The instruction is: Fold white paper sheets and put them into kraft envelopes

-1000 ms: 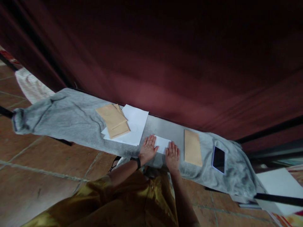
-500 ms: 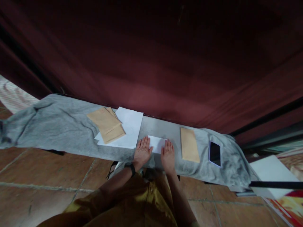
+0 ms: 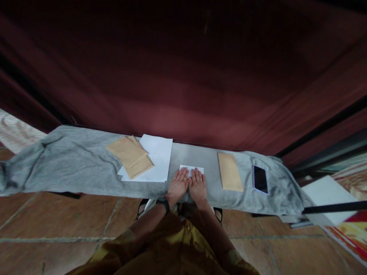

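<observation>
Both palms lie flat on a small white folded paper (image 3: 191, 167) on the grey cloth. My left hand (image 3: 177, 186) covers its left part, fingers stretched forward. Beside it, thumbs almost together, my right hand (image 3: 197, 186) presses on the right part, also with straight fingers. Only the paper's far edge and corners show; the rest is hidden under the hands. To the left are white sheets (image 3: 160, 156) with several brown envelopes (image 3: 126, 150) on top of them. A single brown envelope (image 3: 230, 172) lies to the right of my right hand.
A phone (image 3: 260, 179) with a dark screen rests on the cloth at the right. The grey cloth (image 3: 77, 160) covers a long narrow surface, wrinkled at both ends. Behind it rises a dark red curtain-like wall (image 3: 183, 95). Tiled floor (image 3: 71, 221) lies below.
My hands have slid inward from the paper's two side edges to its middle, now nearly touching each other. The view has tilted slightly.
</observation>
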### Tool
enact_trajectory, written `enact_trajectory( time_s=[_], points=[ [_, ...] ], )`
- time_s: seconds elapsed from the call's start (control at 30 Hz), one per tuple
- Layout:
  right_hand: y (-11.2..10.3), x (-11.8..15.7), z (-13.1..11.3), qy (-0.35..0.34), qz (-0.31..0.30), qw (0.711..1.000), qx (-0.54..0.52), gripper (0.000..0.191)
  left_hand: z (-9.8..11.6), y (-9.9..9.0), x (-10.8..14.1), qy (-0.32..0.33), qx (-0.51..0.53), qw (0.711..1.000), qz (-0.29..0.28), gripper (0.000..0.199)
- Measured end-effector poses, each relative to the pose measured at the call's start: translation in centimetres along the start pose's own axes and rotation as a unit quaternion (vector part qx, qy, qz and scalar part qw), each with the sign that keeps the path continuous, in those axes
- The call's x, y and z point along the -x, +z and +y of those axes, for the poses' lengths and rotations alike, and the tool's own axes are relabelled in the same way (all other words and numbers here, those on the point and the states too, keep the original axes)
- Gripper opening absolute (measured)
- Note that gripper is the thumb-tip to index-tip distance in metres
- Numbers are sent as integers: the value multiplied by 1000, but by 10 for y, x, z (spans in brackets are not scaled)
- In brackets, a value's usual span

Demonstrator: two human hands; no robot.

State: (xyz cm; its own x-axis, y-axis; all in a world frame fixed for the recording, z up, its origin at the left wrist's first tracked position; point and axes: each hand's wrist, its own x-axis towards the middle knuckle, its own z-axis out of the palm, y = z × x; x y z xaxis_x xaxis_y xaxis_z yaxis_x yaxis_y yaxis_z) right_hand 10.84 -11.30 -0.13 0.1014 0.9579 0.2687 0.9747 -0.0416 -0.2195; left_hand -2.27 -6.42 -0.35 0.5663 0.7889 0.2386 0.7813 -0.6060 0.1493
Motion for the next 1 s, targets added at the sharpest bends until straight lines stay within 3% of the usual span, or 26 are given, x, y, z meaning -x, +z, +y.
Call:
enact_trajectory(
  time_s=[0.27,0.4,0.53,0.67,0.83,1.0],
  points=[
    [3,-1,1,-3,-3,1000,17,52,-5,5,0,31,9,999,-1,54],
    [7,6,16,19,24,999,31,54,-8,5,3,26,16,1000,2,56],
    [12,15,35,34,50,998,33,56,-10,3,6,-18,10,1000,8,59],
    [14,19,44,31,67,997,26,57,0,-1,-1,-43,6,999,8,57],
    [11,18,42,36,52,998,13,58,21,1,-19,11,38,999,-25,55],
    [7,17,40,43,39,998,9,58,14,2,-19,1,44,999,-20,60]
  ],
)
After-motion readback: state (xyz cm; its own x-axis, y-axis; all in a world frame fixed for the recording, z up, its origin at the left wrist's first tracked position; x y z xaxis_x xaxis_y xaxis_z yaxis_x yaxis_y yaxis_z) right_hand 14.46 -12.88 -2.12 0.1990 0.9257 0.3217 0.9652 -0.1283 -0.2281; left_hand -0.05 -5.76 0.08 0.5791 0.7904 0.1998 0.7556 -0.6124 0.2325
